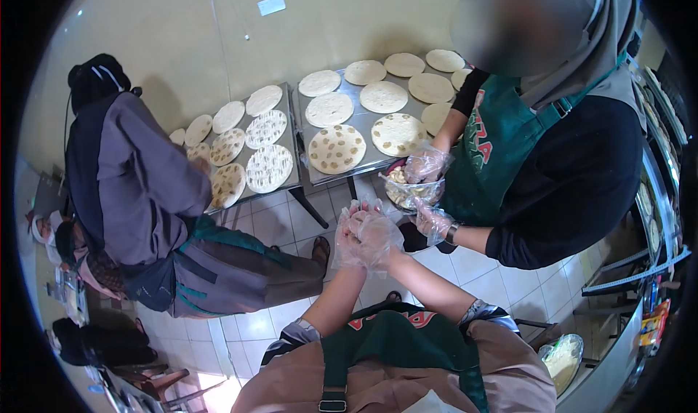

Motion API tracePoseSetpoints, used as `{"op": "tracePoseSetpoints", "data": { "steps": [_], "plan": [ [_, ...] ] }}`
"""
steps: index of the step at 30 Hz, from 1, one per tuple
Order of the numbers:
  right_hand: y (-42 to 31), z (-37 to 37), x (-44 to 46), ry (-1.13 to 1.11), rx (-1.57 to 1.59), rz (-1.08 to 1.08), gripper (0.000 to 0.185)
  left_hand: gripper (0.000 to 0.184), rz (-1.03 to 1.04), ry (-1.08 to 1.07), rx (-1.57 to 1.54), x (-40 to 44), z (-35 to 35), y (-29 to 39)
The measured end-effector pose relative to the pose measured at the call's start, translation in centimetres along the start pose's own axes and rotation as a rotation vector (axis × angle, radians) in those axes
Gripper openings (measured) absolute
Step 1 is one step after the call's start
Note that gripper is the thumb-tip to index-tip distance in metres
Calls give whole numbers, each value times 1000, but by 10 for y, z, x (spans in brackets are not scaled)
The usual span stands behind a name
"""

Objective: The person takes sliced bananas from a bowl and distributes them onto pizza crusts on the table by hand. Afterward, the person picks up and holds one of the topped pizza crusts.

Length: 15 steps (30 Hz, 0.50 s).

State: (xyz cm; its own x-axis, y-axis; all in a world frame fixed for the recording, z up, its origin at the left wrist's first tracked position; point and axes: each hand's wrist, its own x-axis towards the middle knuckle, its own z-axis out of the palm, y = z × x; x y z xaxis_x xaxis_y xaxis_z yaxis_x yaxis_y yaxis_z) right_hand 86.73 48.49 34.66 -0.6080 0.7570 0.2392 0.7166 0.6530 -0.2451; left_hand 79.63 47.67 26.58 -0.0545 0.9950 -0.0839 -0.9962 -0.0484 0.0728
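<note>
My left hand [351,240] and my right hand [379,237], both in clear plastic gloves, are together in front of me over the tiled floor. The left is cupped palm up with its fingers curled, and the right lies against it. Something pale seems to be between them, but the crumpled plastic hides what it is. Close by on the right, a co-worker's gloved hand [427,164] reaches into a bowl [396,201] of pale cut pieces. Beyond my hands, a round flat dough base [337,150] with brown slices lies on the table.
Two metal tables [297,144] along the wall carry several round bases, some topped. One co-worker [138,166] stands at the left table, another [567,166] at my right. A rack [647,195] stands far right. A covered bowl [562,362] is low at the right.
</note>
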Motion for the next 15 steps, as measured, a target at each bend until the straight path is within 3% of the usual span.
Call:
{"op": "tracePoseSetpoints", "data": {
  "steps": [2, 3, 9, 11, 15],
  "plan": [
    [-16, -8, -3, 13, -203, -50, 59, 30, -1, 11, -36, -13, 8, 8],
    [-21, -5, -5, 10, -202, -61, 59, 31, -8, -33, -24, -20, 10, 12],
    [-67, 10, -18, 111, 11, -240, 35, 38, 46, -139, -46, -67, -2, 45],
    [-99, -19, -17, 149, 214, -362, 19, 39, 117, -136, -5, -90, -3, 58],
    [-152, -24, -30, 21, 450, -459, 18, 39, 81, -253, -219, -153, 20, 100]
  ]
}}
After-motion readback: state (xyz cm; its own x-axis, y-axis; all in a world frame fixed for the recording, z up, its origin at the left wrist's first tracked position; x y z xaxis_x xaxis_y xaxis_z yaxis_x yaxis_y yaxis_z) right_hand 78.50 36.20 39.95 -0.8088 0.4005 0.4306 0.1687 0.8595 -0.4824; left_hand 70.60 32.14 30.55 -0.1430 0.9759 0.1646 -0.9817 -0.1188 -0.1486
